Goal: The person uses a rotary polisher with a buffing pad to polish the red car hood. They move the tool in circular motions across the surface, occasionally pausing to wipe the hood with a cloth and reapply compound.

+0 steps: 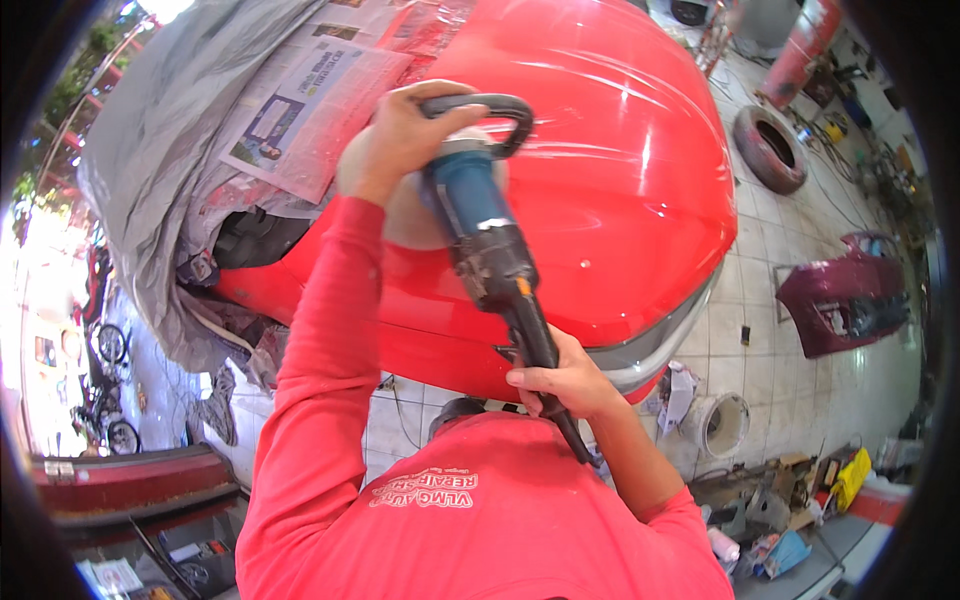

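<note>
A blue and black power polisher (472, 200) lies across the red car hood (610, 220), its pale round pad (415, 222) against the painted surface. The pad's edge looks smeared, and part of it is hidden by my arm and the tool. At the head of the machine, my left hand (400, 140) is closed around the black loop handle (515, 120). My right hand (570, 378) grips the black rear handle, thumb across its top. From that end, a dark cord or sleeve (572, 440) runs back toward my body.
Newspaper (310, 120) and a grey cover sheet (160, 130) mask the car at the left. On the tiled floor at right are a tire (770, 150), a purple bumper (845, 300) and a white bucket (722, 424). Clutter, including a yellow item (851, 478), lies at lower right.
</note>
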Action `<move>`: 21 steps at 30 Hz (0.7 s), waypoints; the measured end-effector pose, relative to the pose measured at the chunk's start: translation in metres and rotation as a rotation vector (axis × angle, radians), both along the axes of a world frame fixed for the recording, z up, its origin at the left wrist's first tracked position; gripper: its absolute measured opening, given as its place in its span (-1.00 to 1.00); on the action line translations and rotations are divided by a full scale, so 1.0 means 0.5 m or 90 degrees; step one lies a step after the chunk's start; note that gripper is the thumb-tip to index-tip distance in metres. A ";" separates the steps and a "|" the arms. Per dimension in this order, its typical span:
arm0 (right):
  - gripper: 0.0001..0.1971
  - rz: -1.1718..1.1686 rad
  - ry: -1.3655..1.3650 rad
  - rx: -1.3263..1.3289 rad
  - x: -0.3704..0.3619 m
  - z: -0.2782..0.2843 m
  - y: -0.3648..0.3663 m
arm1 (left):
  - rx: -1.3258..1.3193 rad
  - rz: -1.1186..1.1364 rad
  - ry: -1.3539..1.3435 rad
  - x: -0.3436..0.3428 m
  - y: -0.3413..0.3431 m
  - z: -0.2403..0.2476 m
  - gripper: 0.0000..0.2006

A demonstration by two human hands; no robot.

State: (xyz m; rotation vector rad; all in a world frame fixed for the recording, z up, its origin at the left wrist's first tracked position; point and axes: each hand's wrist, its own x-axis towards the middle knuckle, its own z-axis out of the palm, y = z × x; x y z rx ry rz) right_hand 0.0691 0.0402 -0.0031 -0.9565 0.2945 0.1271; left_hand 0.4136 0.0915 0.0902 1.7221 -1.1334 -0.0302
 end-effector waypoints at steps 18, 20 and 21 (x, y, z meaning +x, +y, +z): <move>-0.33 -0.169 0.010 0.048 -0.029 -0.045 -0.061 | 0.038 0.060 -0.053 -0.086 -0.276 -0.045 -0.31; -0.41 -0.119 0.009 0.015 0.020 -0.039 -0.028 | 0.032 0.115 -0.089 -0.037 -0.199 -0.048 -0.36; -0.46 -0.097 0.006 0.002 0.046 -0.035 -0.013 | -0.032 0.139 -0.145 -0.011 -0.155 -0.049 -0.38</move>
